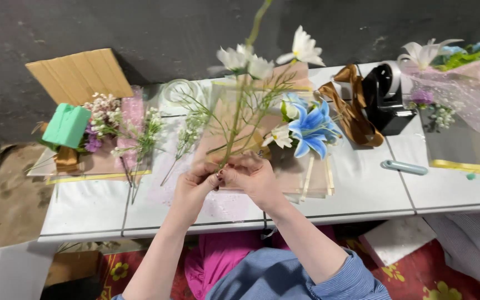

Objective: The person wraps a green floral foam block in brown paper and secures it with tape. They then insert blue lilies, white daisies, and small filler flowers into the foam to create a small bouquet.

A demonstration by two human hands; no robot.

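Lying at the far left of the white desk (362,191), one green foam block (66,125) sat beside small filler sprigs (105,116). At centre, the left hand (193,188) and the right hand (254,176) had both closed their grip on the base of one white daisy stem (239,111), holding it upright, probably to keep its three blooms clear of the desk. One blue lily (312,129) lay just right of it, then one black tape dispenser (385,100).

Foam block (66,125) left, tape dispenser (383,99) right
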